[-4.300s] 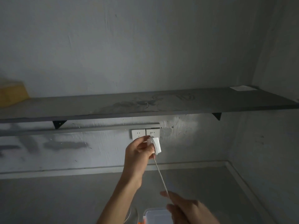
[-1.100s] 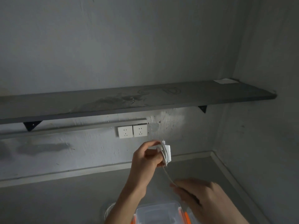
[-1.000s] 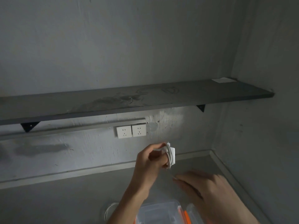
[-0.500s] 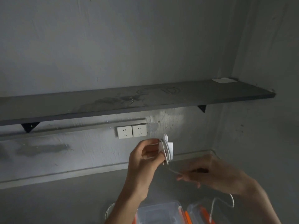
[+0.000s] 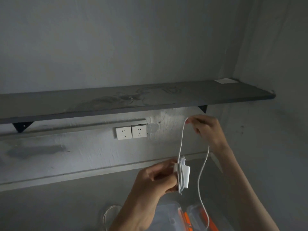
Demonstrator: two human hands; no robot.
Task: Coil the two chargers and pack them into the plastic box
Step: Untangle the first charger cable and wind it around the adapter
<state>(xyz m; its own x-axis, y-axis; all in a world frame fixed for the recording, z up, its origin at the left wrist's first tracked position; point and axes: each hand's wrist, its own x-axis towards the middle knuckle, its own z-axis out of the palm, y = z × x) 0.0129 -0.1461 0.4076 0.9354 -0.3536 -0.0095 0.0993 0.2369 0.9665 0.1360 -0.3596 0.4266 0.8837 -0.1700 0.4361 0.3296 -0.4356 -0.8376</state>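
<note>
My left hand (image 5: 156, 179) grips a white charger block (image 5: 184, 175) in mid-air, with a few turns of its white cable (image 5: 181, 142) wound around it. My right hand (image 5: 205, 129) is raised up by the shelf and pinches the cable, pulling a long loop upward. The cable's loose tail hangs down over the clear plastic box with orange clasps (image 5: 170, 215) at the bottom edge. Beside the box stands its clear lid or a second clear box (image 5: 198, 217). Another white cable (image 5: 108, 215) lies coiled on the counter left of the box, partly hidden by my left forearm.
A dark shelf (image 5: 133, 100) on black brackets runs across the grey wall, with a white paper slip (image 5: 225, 80) at its right end. Two white wall sockets (image 5: 131, 132) sit under it, both unplugged. The grey counter (image 5: 58, 205) meets a side wall on the right.
My right hand rose from low beside the box to shelf height, drawing the cable up into a tall loop. More cable now wraps the charger block, which my left hand holds slightly lower.
</note>
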